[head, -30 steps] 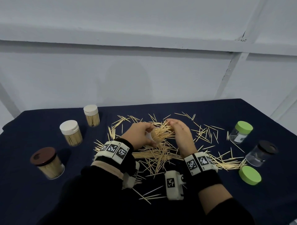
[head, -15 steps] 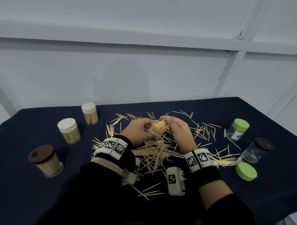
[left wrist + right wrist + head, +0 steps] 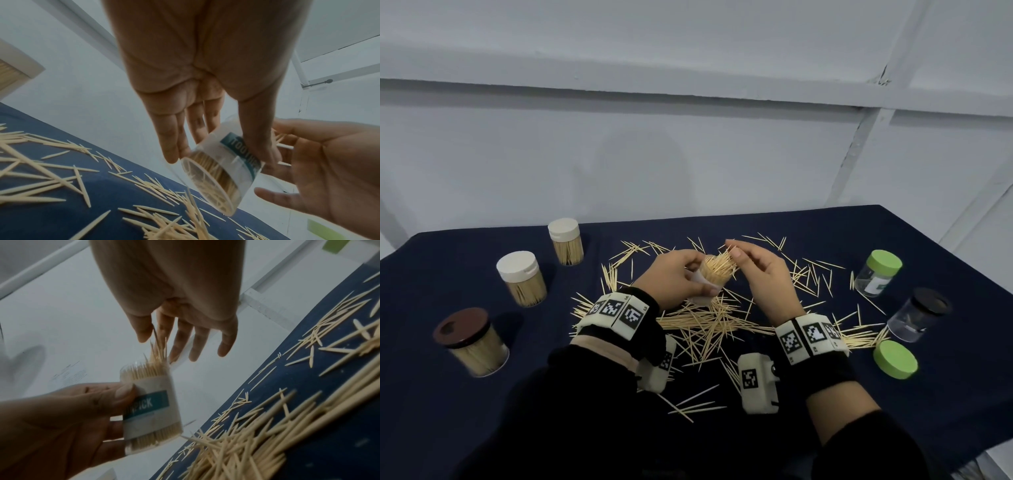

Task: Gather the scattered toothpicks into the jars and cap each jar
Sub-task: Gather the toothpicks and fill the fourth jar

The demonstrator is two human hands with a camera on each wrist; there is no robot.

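left hand [image 3: 671, 281] gripping open toothpick jar [image 3: 150, 408], tilted; right hand [image 3: 763, 274] hovering, fingers spread, touching protruding toothpicks [image 3: 158, 347].

The dark navy tablecloth [image 3: 825, 240] looks like matt woven cloth. The pale, slim wooden toothpicks [image 3: 702, 325] strewn on it are smooth and dull. The clear plastic jar with a white-and-teal paper label [image 3: 150, 408] is glossy. The loose round green lid [image 3: 894, 359] seems matt plastic, and the brown-lidded clear jar [image 3: 469, 341] shines slightly.
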